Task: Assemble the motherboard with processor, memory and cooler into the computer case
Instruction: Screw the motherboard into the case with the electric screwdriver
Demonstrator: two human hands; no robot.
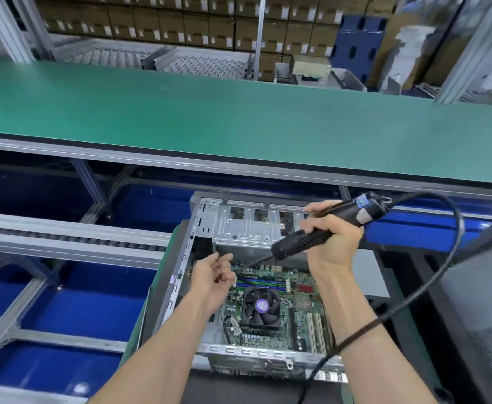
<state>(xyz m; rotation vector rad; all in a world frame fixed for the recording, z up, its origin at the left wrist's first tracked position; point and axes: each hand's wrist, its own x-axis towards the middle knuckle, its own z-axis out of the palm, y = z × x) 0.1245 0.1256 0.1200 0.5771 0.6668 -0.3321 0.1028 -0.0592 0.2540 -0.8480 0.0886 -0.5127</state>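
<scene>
Motherboard [271, 304] lay flat inside the open computer case [210, 349], already seated, with the cooler [261, 307] fan at its centre and the memory [256, 282] sticks just beyond the cooler, toward the far end of the case. My right hand [330, 243] was wrapped around the black electric screwdriver [320, 228], fingers [316, 226] curled tight on its barrel, the tool tilted so its bit pointed down at the board's far left corner, beyond the memory. Its cable [431, 287] looped off to the right of the case and back down over my right forearm. My left hand [214, 277] hovered at that same corner of the board, fingers loosely curled; I thought it pinched a screw, but could not tell, the thing being too small to make out. Judged the step as driving a mounting screw at that corner. Handling note: the board was stiff but fragile, thin and studded with small parts; best touched only at bare edges, never on the cooler or the memory. The driver was heavy at its upper end and its stiff cable could tug the bit off line, risking a slip onto the traces. The case sat on a green mat [140, 316], below the long green table [239, 118].
</scene>
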